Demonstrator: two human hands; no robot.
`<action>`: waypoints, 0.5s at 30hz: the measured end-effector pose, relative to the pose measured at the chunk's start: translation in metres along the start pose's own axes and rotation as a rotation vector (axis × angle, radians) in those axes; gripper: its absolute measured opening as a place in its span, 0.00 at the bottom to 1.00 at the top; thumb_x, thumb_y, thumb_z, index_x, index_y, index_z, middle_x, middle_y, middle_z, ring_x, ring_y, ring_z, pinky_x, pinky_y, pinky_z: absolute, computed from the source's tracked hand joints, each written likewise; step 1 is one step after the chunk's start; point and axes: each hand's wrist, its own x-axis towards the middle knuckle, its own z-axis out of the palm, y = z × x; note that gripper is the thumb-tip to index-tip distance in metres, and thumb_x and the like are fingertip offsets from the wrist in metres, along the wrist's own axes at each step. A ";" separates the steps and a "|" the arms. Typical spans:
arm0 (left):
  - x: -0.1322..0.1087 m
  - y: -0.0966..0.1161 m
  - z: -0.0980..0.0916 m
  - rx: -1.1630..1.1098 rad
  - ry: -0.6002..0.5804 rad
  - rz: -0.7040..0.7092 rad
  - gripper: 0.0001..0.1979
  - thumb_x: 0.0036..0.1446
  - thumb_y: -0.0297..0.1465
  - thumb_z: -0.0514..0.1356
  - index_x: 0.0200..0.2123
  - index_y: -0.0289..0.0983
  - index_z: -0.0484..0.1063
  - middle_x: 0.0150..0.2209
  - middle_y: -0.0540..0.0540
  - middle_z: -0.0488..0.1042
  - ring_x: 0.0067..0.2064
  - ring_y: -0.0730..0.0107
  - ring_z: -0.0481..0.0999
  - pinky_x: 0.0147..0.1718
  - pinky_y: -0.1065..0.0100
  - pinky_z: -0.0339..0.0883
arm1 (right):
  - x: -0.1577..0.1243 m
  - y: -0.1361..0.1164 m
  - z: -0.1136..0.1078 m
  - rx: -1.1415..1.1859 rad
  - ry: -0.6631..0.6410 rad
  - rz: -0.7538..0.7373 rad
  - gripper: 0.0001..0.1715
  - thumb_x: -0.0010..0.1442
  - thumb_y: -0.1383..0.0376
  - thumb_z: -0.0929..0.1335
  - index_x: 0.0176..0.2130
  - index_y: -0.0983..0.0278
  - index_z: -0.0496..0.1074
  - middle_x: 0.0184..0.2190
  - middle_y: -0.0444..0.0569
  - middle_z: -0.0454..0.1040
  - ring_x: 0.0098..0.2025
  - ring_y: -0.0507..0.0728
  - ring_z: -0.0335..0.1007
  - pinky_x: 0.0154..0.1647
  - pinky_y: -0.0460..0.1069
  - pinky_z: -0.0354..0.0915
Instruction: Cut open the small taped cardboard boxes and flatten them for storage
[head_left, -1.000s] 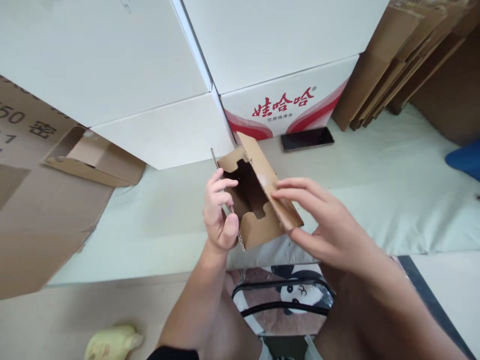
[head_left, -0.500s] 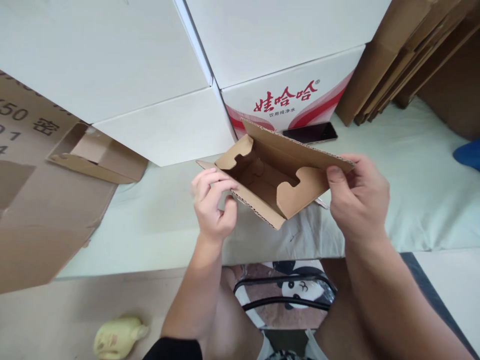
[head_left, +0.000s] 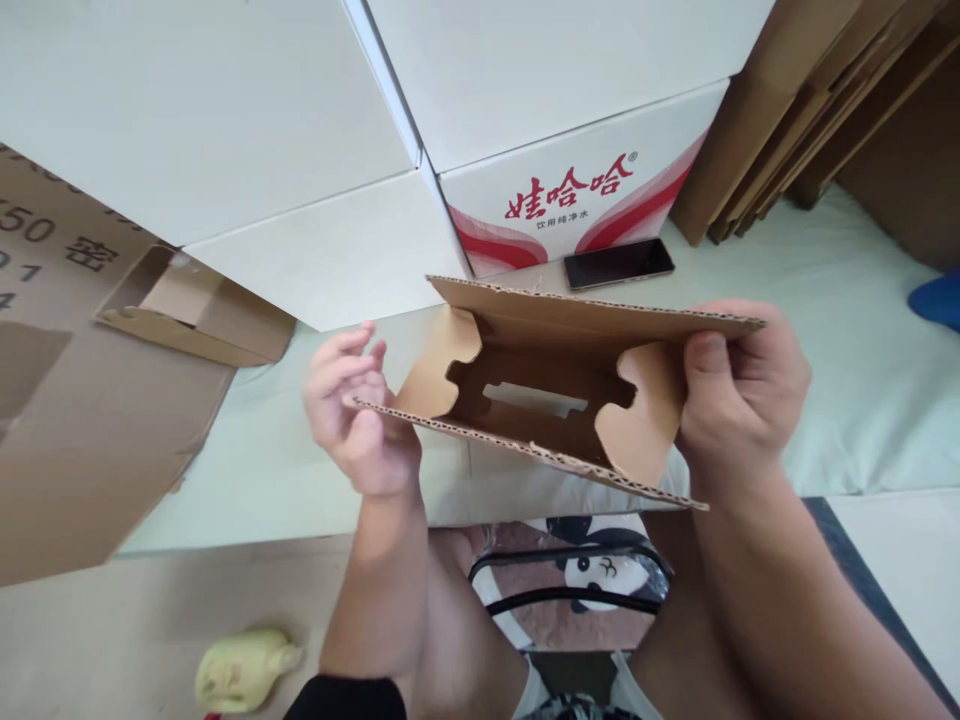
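A small brown cardboard box [head_left: 585,320] is held up with its opening toward me. Its two long flaps stand apart, and the notched short flaps [head_left: 651,400] fold outward at either end. Through a slot in its bottom some pale surface shows. My right hand [head_left: 742,385] grips the right end, thumb on the inner side of the far flap and fingers behind it. At the left end, my left hand [head_left: 356,410] has its fingers spread and slightly curled beside the near flap's corner; whether it touches the cardboard I cannot tell.
Behind the box, a phone [head_left: 619,264] lies on the pale green sheet [head_left: 847,400] against white cartons [head_left: 330,255]. Folded cardboard [head_left: 757,140] leans at the right. Another small open box [head_left: 217,310] and a big carton [head_left: 112,400] stand left. A yellow bottle [head_left: 244,670] lies on the floor.
The box has turned so its long side runs across my view and its opening looks wider. My left hand has moved left and spread its fingers; my right hand has shifted slightly right, still gripping.
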 end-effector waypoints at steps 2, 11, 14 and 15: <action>0.006 0.006 -0.008 -0.101 -0.085 -0.150 0.15 0.61 0.49 0.55 0.45 0.50 0.70 0.54 0.46 0.72 0.64 0.50 0.70 0.60 0.47 0.72 | 0.001 -0.001 0.000 0.055 0.015 -0.028 0.08 0.67 0.55 0.69 0.40 0.56 0.74 0.34 0.46 0.75 0.36 0.58 0.72 0.38 0.55 0.67; 0.017 -0.016 -0.022 -0.209 -0.518 -0.338 0.28 0.62 0.57 0.50 0.28 0.45 0.80 0.57 0.43 0.76 0.61 0.47 0.74 0.60 0.43 0.72 | 0.001 0.008 0.001 0.131 -0.225 0.158 0.11 0.65 0.51 0.69 0.39 0.55 0.71 0.34 0.45 0.75 0.36 0.57 0.73 0.37 0.54 0.70; 0.009 -0.016 -0.012 -0.099 -0.579 -0.292 0.22 0.63 0.51 0.56 0.32 0.44 0.83 0.58 0.41 0.76 0.60 0.48 0.75 0.62 0.43 0.70 | 0.000 0.007 0.008 0.127 -0.251 0.273 0.13 0.61 0.56 0.71 0.44 0.53 0.67 0.38 0.46 0.74 0.38 0.58 0.74 0.38 0.55 0.72; 0.007 -0.015 -0.009 -0.042 -0.605 -0.275 0.18 0.63 0.48 0.59 0.36 0.44 0.84 0.58 0.41 0.76 0.60 0.49 0.75 0.61 0.44 0.71 | 0.001 0.007 0.010 0.109 -0.227 0.271 0.15 0.59 0.58 0.72 0.43 0.53 0.64 0.39 0.46 0.73 0.40 0.59 0.75 0.40 0.56 0.73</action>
